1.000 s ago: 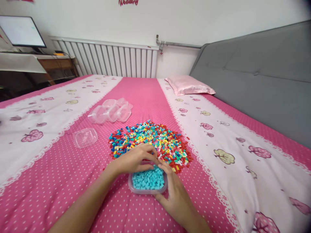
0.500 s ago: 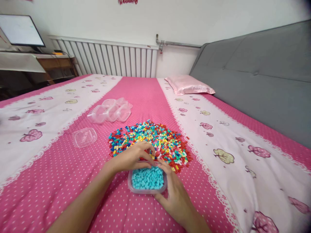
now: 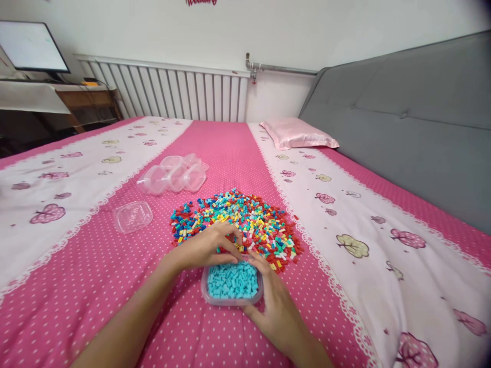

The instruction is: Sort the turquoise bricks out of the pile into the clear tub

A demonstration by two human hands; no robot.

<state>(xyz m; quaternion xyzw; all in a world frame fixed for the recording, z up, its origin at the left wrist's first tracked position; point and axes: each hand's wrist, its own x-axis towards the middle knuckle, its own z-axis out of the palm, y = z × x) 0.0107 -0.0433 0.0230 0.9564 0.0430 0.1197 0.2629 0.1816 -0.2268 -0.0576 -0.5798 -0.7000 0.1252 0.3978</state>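
Your right hand [image 3: 275, 301] clamps the clear container [image 3: 230, 302] of turquoise bricks [image 3: 232, 283] on the bedspread [image 3: 218, 340] beside the mixed pile [image 3: 264, 225], seemingly to steady it, as your left hand [image 3: 213, 243] arches over its far rim, grip impossible to tell.

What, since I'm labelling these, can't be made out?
All in the head view:
Left hand: whether it holds anything, too small to tell.
Pile: part hidden behind that hand.
Tub: part of its right side covered by the right hand.
Lid: marks too small to read.
Sign: top cut off by the upper edge.
Monitor: cut by left edge.
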